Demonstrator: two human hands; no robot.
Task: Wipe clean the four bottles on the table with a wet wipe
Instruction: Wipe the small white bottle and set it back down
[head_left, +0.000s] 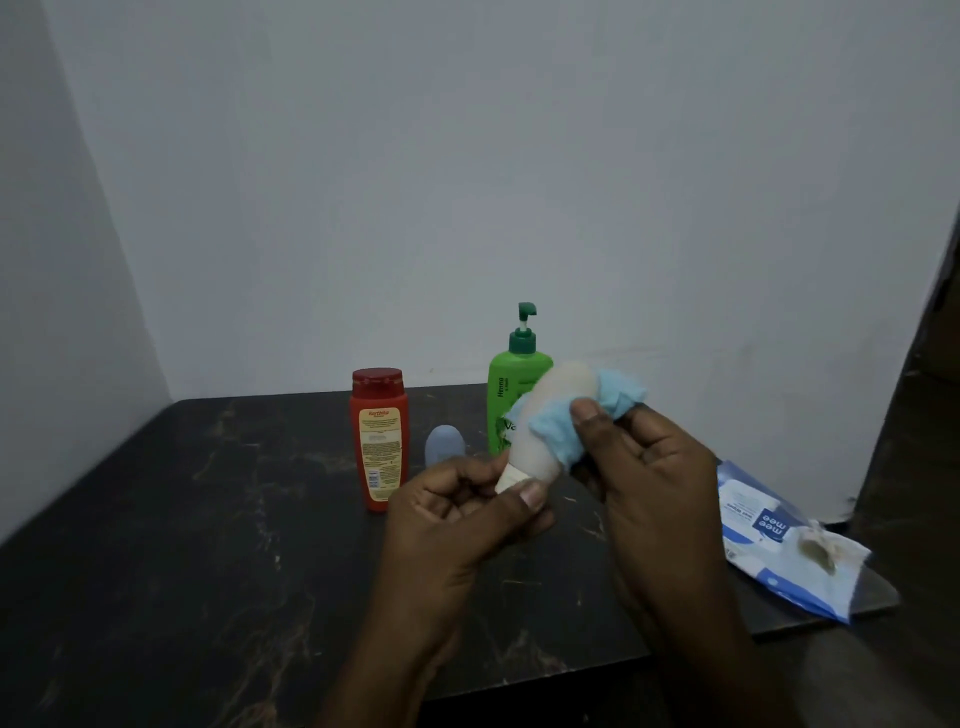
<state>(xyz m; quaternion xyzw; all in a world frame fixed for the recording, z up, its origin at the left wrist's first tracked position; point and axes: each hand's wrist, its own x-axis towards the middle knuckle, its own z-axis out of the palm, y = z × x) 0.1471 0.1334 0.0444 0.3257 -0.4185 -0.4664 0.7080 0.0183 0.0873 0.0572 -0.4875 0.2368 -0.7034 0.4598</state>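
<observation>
Above the dark table (208, 519), both hands hold the white bottle (545, 415) clear of the surface. It is tilted, cap (511, 478) end low and toward the person, base end high and away.

Left hand (457, 525): fingers curled, thumb and fingertips pinching the cap end.

Right hand (660, 467): fingers curled round the blue wipe (556, 434), thumb pressing it against the body of the white bottle. The wipe wraps the bottle's right side; a bunched part sticks out above the thumb. How the fingers behind the bottle lie cannot be told.

Other bottles, all upright on the table behind the hands:
- Red bottle (378, 441): at left, red cap, pale label facing the person.
- Blue bottle (444, 444): small and rounded, between the red and green bottles, lower part hidden by the left hand.
- Green bottle (506, 395): pump top, directly behind the white bottle and partly covered by it.

Pack (769, 525) of wipes: blue and white, lying flat at the table's right edge, well apart from the bottles, with its near corner overhanging the edge. Its flap is open.

A plain pale wall (467, 182) stands behind the table.
</observation>
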